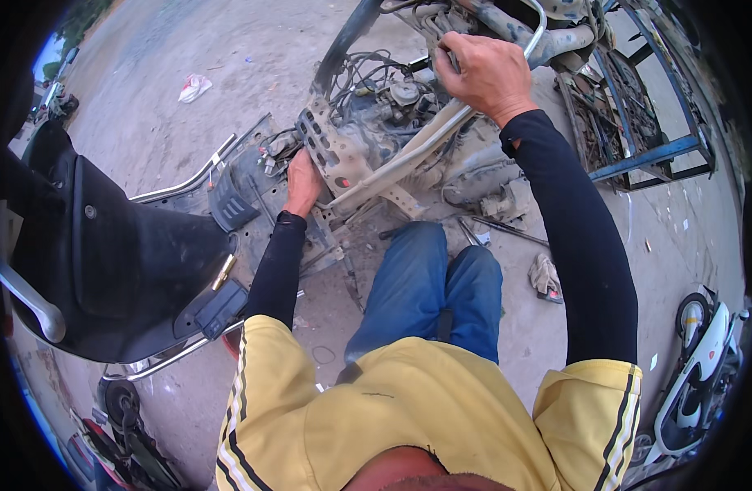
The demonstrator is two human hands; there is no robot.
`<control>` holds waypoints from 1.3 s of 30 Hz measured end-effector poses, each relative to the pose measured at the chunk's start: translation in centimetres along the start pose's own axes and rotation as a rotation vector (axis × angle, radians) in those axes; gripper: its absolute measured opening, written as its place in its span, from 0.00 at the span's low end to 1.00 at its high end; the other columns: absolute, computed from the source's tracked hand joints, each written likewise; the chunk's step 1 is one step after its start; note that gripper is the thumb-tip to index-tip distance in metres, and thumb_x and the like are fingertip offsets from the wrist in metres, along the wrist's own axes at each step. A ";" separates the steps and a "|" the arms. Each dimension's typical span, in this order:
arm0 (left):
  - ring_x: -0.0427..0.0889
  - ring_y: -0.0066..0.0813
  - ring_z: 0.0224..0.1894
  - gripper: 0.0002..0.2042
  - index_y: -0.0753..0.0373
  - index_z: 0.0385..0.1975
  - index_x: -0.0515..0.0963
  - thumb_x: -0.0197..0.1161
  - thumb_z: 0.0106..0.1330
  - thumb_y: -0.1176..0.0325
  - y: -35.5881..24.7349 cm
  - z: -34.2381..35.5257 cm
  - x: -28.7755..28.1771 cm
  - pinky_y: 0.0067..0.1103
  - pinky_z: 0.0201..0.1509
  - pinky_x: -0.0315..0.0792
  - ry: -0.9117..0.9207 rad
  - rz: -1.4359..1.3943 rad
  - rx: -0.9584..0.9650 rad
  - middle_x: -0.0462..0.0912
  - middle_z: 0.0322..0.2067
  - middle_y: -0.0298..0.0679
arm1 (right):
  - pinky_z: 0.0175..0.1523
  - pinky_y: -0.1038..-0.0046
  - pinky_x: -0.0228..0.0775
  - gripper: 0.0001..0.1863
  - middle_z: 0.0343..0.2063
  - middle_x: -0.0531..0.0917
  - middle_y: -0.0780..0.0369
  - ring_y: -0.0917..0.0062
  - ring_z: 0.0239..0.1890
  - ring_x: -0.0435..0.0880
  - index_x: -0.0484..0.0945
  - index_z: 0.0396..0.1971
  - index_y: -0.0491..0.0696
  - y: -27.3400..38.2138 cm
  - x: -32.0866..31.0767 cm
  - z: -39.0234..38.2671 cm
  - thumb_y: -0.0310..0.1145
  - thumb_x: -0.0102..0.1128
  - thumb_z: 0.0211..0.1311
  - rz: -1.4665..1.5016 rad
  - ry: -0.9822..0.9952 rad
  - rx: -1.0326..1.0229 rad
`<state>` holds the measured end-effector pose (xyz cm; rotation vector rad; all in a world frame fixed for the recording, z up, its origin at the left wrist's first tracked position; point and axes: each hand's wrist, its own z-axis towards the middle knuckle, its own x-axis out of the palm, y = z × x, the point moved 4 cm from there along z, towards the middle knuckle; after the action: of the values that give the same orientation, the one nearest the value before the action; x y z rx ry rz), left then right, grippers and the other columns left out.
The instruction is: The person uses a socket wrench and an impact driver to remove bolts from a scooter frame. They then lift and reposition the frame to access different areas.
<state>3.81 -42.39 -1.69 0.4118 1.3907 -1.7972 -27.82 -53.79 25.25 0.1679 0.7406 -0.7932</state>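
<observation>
A partly stripped motor scooter frame (pixel 392 168) lies in front of me, dusty, with wiring and engine parts showing. At its upper part my right hand (pixel 486 78) is closed over a silvery metal tube (pixel 462 114), its fingers curled. My left hand (pixel 303 182) reaches in beside a perforated metal bracket (pixel 331 139), where the bracket and nearby parts hide its fingertips. Close to that hand are a dark floor panel (pixel 230 200) and loose wires. Bundled black cables (pixel 364 69) lie between the two hands.
A black scooter seat (pixel 139 254) stands at left. A blue metal rack (pixel 650 159) with parts is at the upper right. Tools (pixel 507 229) and a rag (pixel 544 274) lie on the ground by my knees. A white motorbike (pixel 695 376) stands lower right.
</observation>
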 end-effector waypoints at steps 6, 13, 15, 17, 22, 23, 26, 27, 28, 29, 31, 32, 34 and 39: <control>0.86 0.59 0.48 0.15 0.68 0.54 0.79 0.60 0.72 0.67 3.7 0.6 0.5 0.40 0.52 0.78 0.169 -0.048 -0.380 0.88 0.45 0.57 | 0.30 0.63 0.78 0.08 0.23 0.87 0.63 0.65 0.27 0.88 0.80 0.29 0.54 0.3 0.2 0.2 0.41 0.62 0.64 -0.022 0.015 -0.006; 0.88 0.57 0.46 0.13 0.68 0.47 0.84 0.63 0.70 0.67 2.8 0.0 0.9 0.37 0.49 0.78 0.028 -0.013 -0.252 0.89 0.41 0.55 | 0.31 0.63 0.79 0.08 0.23 0.87 0.63 0.65 0.27 0.88 0.80 0.30 0.55 0.1 0.3 0.1 0.42 0.62 0.65 -0.025 0.039 0.005; 0.88 0.57 0.44 0.13 0.69 0.46 0.84 0.63 0.70 0.66 6.8 -0.4 1.7 0.38 0.48 0.79 0.163 -0.233 -0.662 0.88 0.40 0.57 | 0.31 0.63 0.79 0.08 0.24 0.87 0.63 0.65 0.28 0.88 0.80 0.30 0.54 0.7 0.4 0.2 0.41 0.62 0.64 -0.013 0.043 0.009; 0.88 0.57 0.44 0.13 0.69 0.47 0.84 0.63 0.70 0.66 5.5 0.3 1.6 0.38 0.48 0.79 0.118 -0.158 -0.476 0.89 0.39 0.56 | 0.31 0.63 0.79 0.08 0.24 0.87 0.63 0.65 0.28 0.88 0.80 0.29 0.54 0.3 0.3 0.1 0.41 0.62 0.64 -0.017 0.034 0.017; 0.87 0.53 0.45 0.13 0.65 0.52 0.80 0.61 0.69 0.74 0.3 0.0 0.4 0.37 0.50 0.78 -0.055 0.016 0.108 0.88 0.41 0.51 | 0.32 0.62 0.79 0.08 0.24 0.87 0.63 0.64 0.28 0.88 0.80 0.29 0.53 0.1 0.2 0.1 0.41 0.63 0.64 -0.004 0.041 0.022; 0.87 0.53 0.45 0.13 0.66 0.52 0.80 0.61 0.70 0.73 1.4 0.0 0.7 0.36 0.50 0.78 -0.004 -0.012 0.017 0.88 0.41 0.51 | 0.32 0.62 0.79 0.08 0.24 0.87 0.63 0.64 0.28 0.88 0.79 0.29 0.53 0.2 0.0 0.3 0.40 0.63 0.64 -0.010 0.044 0.022; 0.85 0.62 0.48 0.12 0.72 0.44 0.80 0.60 0.67 0.71 5.9 0.2 1.3 0.45 0.52 0.78 0.008 -0.103 -0.384 0.87 0.41 0.60 | 0.33 0.62 0.78 0.08 0.24 0.86 0.62 0.64 0.28 0.87 0.79 0.28 0.52 1.0 -0.8 0.9 0.38 0.64 0.63 0.054 0.047 0.015; 0.85 0.62 0.50 0.12 0.72 0.42 0.83 0.61 0.65 0.71 10.0 -0.4 1.6 0.44 0.54 0.78 0.074 -0.096 -0.513 0.87 0.40 0.61 | 0.33 0.62 0.78 0.07 0.24 0.86 0.62 0.64 0.29 0.87 0.79 0.29 0.52 1.9 -0.9 1.6 0.36 0.65 0.63 0.102 0.053 0.028; 0.85 0.62 0.51 0.11 0.71 0.40 0.86 0.62 0.64 0.70 10.6 -0.4 2.3 0.43 0.56 0.78 0.080 -0.134 -0.572 0.87 0.40 0.62 | 0.34 0.63 0.78 0.06 0.25 0.86 0.62 0.64 0.29 0.87 0.79 0.29 0.51 1.8 -0.7 1.4 0.36 0.65 0.63 0.101 0.068 0.037; 0.86 0.62 0.50 0.11 0.70 0.40 0.86 0.61 0.65 0.71 7.2 0.4 3.0 0.44 0.55 0.78 0.091 -0.063 -0.534 0.86 0.40 0.62 | 0.35 0.63 0.78 0.06 0.26 0.86 0.62 0.64 0.29 0.87 0.79 0.30 0.51 0.7 -0.7 0.6 0.35 0.66 0.62 0.074 0.100 0.065; 0.84 0.66 0.46 0.09 0.72 0.40 0.81 0.57 0.66 0.74 3.5 0.6 2.1 0.47 0.49 0.77 0.059 0.001 -0.357 0.86 0.37 0.62 | 0.36 0.62 0.77 0.07 0.26 0.86 0.61 0.63 0.30 0.87 0.79 0.29 0.50 0.8 -1.3 0.6 0.35 0.66 0.63 0.072 0.100 0.069; 0.82 0.68 0.46 0.10 0.70 0.44 0.78 0.56 0.67 0.73 2.9 0.1 1.7 0.48 0.48 0.76 -0.024 -0.010 -0.192 0.85 0.37 0.61 | 0.36 0.62 0.77 0.07 0.26 0.86 0.61 0.62 0.30 0.87 0.79 0.29 0.50 1.1 -1.3 0.8 0.35 0.66 0.63 0.067 0.098 0.063; 0.82 0.68 0.47 0.11 0.69 0.46 0.78 0.56 0.68 0.72 1.2 -0.9 1.1 0.48 0.50 0.75 -0.111 -0.011 0.010 0.85 0.38 0.60 | 0.36 0.61 0.77 0.07 0.26 0.86 0.61 0.62 0.30 0.86 0.78 0.29 0.50 1.2 -1.3 0.7 0.35 0.65 0.63 0.090 0.098 0.076; 0.85 0.63 0.49 0.13 0.68 0.49 0.79 0.58 0.69 0.70 5.7 0.0 1.3 0.44 0.53 0.78 0.113 -0.117 -0.566 0.85 0.43 0.62 | 0.35 0.61 0.77 0.07 0.26 0.86 0.61 0.63 0.30 0.86 0.78 0.29 0.50 1.4 -1.1 1.1 0.35 0.65 0.63 0.106 0.093 0.063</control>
<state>7.30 -43.27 -6.28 0.1314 1.9522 -1.3965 -26.73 -52.62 26.60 0.3002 0.7884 -0.7111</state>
